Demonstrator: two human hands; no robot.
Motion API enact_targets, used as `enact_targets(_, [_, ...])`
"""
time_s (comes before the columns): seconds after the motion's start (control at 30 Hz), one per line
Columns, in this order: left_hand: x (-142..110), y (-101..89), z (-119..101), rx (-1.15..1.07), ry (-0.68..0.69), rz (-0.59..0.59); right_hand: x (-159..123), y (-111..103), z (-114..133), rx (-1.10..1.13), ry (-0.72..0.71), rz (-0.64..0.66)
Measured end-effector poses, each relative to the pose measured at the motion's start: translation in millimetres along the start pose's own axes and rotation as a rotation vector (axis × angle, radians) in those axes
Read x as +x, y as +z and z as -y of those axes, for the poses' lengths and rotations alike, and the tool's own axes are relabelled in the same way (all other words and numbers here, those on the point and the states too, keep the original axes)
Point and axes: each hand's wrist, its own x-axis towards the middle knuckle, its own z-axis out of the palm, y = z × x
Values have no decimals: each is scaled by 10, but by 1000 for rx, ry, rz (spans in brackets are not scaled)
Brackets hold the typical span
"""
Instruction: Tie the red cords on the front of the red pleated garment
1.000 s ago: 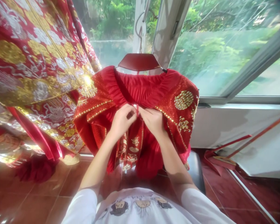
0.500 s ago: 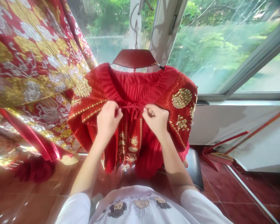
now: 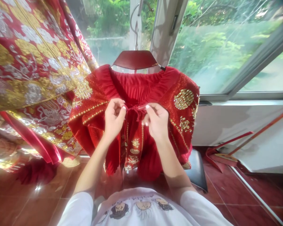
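Red cloth with gold embroidery: a short garment (image 3: 135,130), hung by its shoulders from a dark red hanger (image 3: 135,60), directly in front of the person. Neckline gathered into fine pleats; gold beading runs along the front edges, and a round gold motif (image 3: 184,99) sits on the shoulder at the right. Hanger hook (image 3: 132,20) rises in front of the window frame (image 3: 166,40).

Hands, as seen from where I stand: both at the neck opening, level with each other, just apart. Left hand (image 3: 115,117): thumb and forefinger pinched together on one side of a thin red cord (image 3: 133,108). Right hand (image 3: 157,121): thumb and forefinger pinched on the other side of it, remaining fingers curled. Cord spans the gap between the hands, with a small knot or bow at centre; which of the two, I cannot tell.

Surroundings: at left, near the garment, a larger red piece (image 3: 30,67) worked in gold and silver, with a glossy red ribbon (image 3: 33,138) hanging below. Behind, window glass (image 3: 226,59) with green foliage outside. Lower right, a black seat (image 3: 196,171), partly hidden by the garment; beyond it, a red dustpan (image 3: 214,158) on reddish floor tiles (image 3: 217,188).
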Motion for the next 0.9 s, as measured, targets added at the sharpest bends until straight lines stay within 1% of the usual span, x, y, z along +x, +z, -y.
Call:
enact_targets(0.1, [17,-73,4,112,19,26,15,-66,59,-73,9,29])
enact_targets(0.17, [35,-139,-3,218,39,29,42,-135,105,-115,39,74])
enact_targets(0.23, [58,-197,-15,270,40,27,78,-209,152,-140,70,123])
enact_targets(0.3, [78,-228,-28,231,12,44,109,-266,184,-132,72,173])
enact_targets(0.4, [88,-223,-46,66,-24,141,126,-289,183,-100,-24,204])
enact_targets(0.47, [81,-204,-58,-14,-8,189,112,-274,152,-121,-127,189])
enact_targets(0.53, [68,-191,-69,-2,33,168,86,-257,118,-163,-214,159])
enact_targets(0.6, [57,-194,-74,74,65,107,54,-247,103,-200,-264,122])
enact_targets(0.67, [51,-216,-68,140,65,61,20,-244,122,-248,-309,60])
enact_targets(0.77, [60,-283,-47,236,53,33,-38,-251,204,-422,-406,-40])
enact_targets(0.83, [73,-342,-35,350,76,24,-76,-270,265,-576,-454,-57])
enact_targets(0.9, [82,-398,-31,498,116,34,-109,-303,305,-694,-477,-39])
